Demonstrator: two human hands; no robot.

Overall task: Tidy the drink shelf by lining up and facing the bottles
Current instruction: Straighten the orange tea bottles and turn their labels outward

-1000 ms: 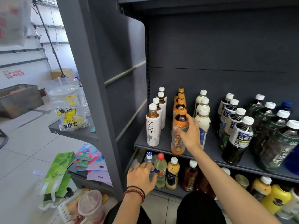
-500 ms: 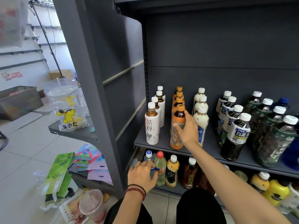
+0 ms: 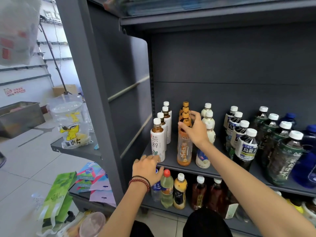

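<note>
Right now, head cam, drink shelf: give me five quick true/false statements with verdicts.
1. The right hand grips the front orange-capped bottle at its neck. True.
2. The front white-label tea bottle lies on its side. False: it stands upright.
3. The left hand has a red bead bracelet at its wrist. True.
4. The front orange-capped bottle stands right of the cream bottles. False: it stands left of them.
5. The left hand holds the dark Suntory oolong bottle. False: that bottle stands untouched, further right.
</note>
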